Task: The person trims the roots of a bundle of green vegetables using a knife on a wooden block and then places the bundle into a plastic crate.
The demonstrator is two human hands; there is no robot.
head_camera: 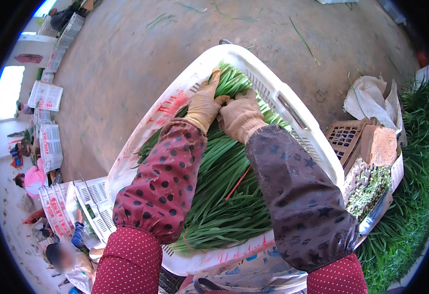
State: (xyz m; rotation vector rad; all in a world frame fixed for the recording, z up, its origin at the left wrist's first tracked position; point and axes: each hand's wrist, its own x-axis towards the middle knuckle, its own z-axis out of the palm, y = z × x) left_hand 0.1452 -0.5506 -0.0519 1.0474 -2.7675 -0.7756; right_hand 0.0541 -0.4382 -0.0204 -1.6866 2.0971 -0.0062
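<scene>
A white plastic crate [302, 110] with red markings stands before me, filled with long green leafy stalks [221, 169] that look like garlic chives, some tied with red bands. Near its far corner, my left hand [205, 103], in a yellowish glove, is closed around a bundle of stalks [232, 79] whose pale cut ends point away from me. My right hand [242, 112], in a knitted tan glove, presses against the near right side of that bundle, its fingers curled and mostly hidden. More pale stalk ends [269, 110] lie along the right wall of the crate.
At right, a brick [379, 145] and a brown plastic basket [347, 137] lie beside a white sack [372, 97] and a large heap of green stalks [413, 205]. Several white crates [51, 147] line the left side, where people sit. Loose leaves [304, 38] lie on the floor.
</scene>
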